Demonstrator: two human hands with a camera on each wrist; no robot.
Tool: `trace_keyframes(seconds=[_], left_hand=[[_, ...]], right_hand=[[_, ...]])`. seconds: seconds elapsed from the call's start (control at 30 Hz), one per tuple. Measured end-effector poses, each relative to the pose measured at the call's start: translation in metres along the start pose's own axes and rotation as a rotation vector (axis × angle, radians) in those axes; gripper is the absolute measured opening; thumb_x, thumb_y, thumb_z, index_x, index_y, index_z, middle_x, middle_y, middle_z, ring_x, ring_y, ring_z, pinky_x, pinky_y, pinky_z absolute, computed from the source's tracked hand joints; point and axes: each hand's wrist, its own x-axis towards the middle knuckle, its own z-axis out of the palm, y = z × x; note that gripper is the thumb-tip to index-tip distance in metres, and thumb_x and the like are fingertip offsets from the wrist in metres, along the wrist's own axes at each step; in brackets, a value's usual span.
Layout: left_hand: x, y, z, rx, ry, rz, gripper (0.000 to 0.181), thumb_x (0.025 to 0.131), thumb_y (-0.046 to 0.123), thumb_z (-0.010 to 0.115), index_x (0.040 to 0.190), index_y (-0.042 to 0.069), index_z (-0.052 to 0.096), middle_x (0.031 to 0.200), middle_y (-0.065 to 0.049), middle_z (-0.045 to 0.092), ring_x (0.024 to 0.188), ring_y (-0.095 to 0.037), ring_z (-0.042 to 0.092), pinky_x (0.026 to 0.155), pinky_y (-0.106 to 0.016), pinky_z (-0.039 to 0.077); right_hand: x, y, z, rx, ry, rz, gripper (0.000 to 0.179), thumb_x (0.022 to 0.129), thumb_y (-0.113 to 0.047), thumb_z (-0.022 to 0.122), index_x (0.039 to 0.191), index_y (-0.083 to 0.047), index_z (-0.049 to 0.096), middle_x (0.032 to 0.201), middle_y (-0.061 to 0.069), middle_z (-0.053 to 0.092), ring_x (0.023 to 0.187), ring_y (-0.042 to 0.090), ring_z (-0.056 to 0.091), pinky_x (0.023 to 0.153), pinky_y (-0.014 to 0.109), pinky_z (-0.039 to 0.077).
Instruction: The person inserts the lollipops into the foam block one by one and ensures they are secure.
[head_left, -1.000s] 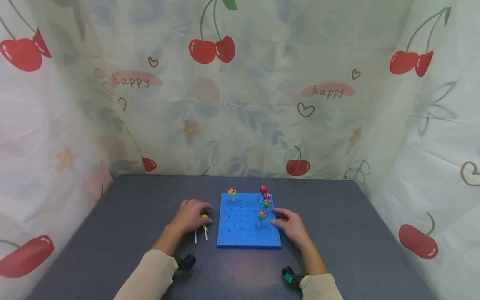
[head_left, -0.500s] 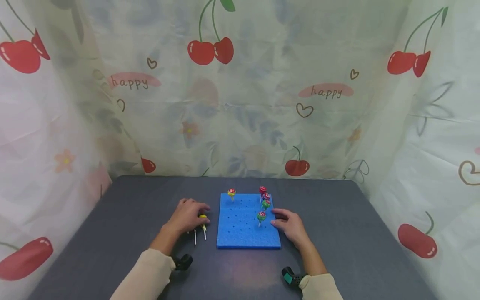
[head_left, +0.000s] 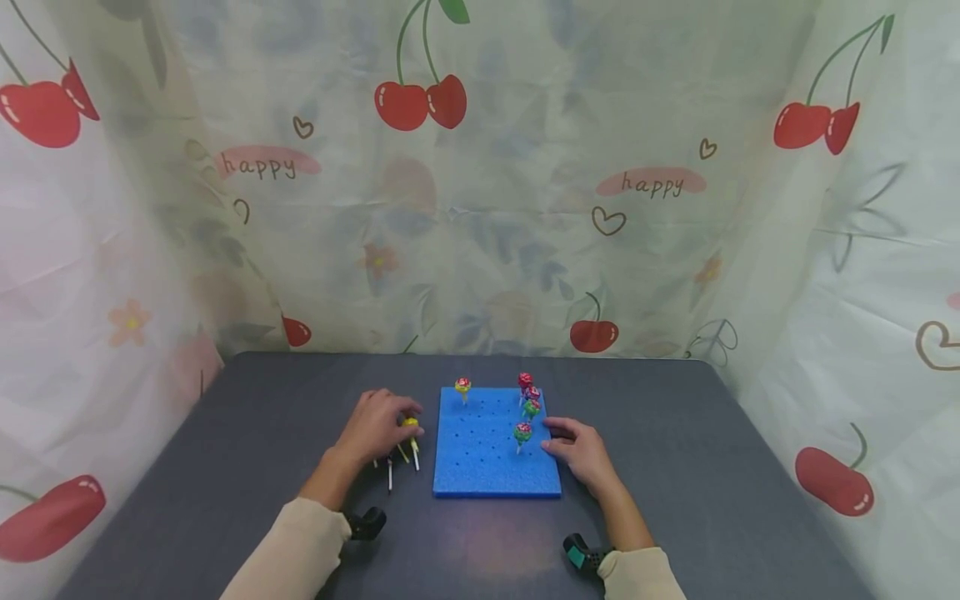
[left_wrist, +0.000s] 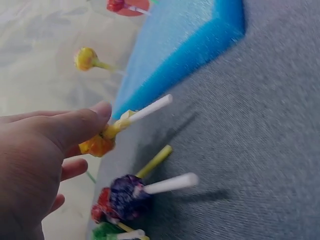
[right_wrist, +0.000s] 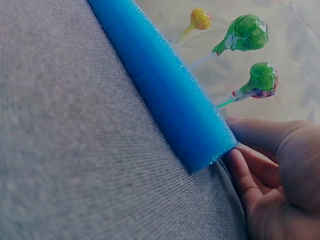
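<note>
My left hand (head_left: 377, 427) pinches a yellow lollipop (left_wrist: 97, 144) by its wrapped head between thumb and fingers, left of the blue foam board (head_left: 495, 482). The white stick points back toward me, tilted. Below that hand lie a purple lollipop (left_wrist: 131, 197), a red one (left_wrist: 103, 206) and a green one (left_wrist: 105, 231). At the board's right edge, my right hand (head_left: 583, 454) holds the foam, thumb at the upper edge and fingers against the side. A yellow-and-red lollipop (head_left: 462, 385) stands upright at the board's far left; several others, including a green lollipop (head_left: 522, 432), stand along its right.
Rows of small holes run across the board. The dark grey tabletop (head_left: 495, 550) carries everything, with a cherry-print curtain (head_left: 495, 250) behind and at both sides. A black wrist device (head_left: 366, 525) sits on my left wrist, and another (head_left: 581, 552) on my right.
My left hand has shifted slightly; the yellow lollipop's head has risen a little, its stick swinging toward the board. More sticks show below the hand. The right hand and board stay put.
</note>
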Motion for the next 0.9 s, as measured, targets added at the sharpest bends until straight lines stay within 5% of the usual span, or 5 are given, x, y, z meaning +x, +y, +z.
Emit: trace_keyframes(seconds=[0.23, 0.4, 0.6, 0.9], left_hand=[[0.005, 0.008, -0.006, -0.038, 0.105, 0.073, 0.028, 0.082, 0.030, 0.080, 0.105, 0.015, 0.074, 0.099, 0.004, 0.070, 0.095, -0.020, 0.057, 0.096, -0.049, 0.037], [0.008, 0.019, -0.007, -0.086, 0.149, 0.047, 0.026, 0.083, 0.029, 0.079, 0.106, 0.017, 0.073, 0.102, 0.004, 0.069, 0.094, -0.017, 0.059, 0.090, -0.043, 0.043], [0.014, 0.031, -0.001, -0.197, 0.251, 0.056, 0.023, 0.083, 0.022, 0.080, 0.102, 0.015, 0.071, 0.096, 0.005, 0.068, 0.083, -0.010, 0.061, 0.076, -0.033, 0.051], [0.023, 0.048, 0.014, -0.364, 0.431, 0.126, 0.020, 0.079, 0.010, 0.082, 0.096, 0.008, 0.071, 0.094, -0.002, 0.067, 0.083, -0.015, 0.064, 0.073, -0.035, 0.054]], right_hand=[[0.000, -0.001, -0.001, -0.003, 0.003, -0.001, 0.038, 0.089, -0.013, 0.071, 0.127, -0.011, 0.064, 0.125, 0.009, 0.061, 0.113, 0.027, 0.059, 0.094, 0.045, 0.047], [-0.001, 0.000, -0.001, -0.001, 0.002, -0.004, 0.038, 0.089, -0.013, 0.072, 0.126, -0.012, 0.064, 0.125, 0.009, 0.062, 0.113, 0.028, 0.059, 0.094, 0.045, 0.047], [0.000, 0.000, -0.001, 0.004, -0.001, -0.005, 0.038, 0.089, -0.014, 0.072, 0.126, -0.012, 0.064, 0.125, 0.009, 0.061, 0.114, 0.028, 0.059, 0.094, 0.045, 0.046], [0.000, -0.001, -0.001, 0.010, -0.003, -0.009, 0.038, 0.090, -0.014, 0.072, 0.127, -0.011, 0.064, 0.125, 0.009, 0.061, 0.114, 0.028, 0.059, 0.095, 0.045, 0.046]])
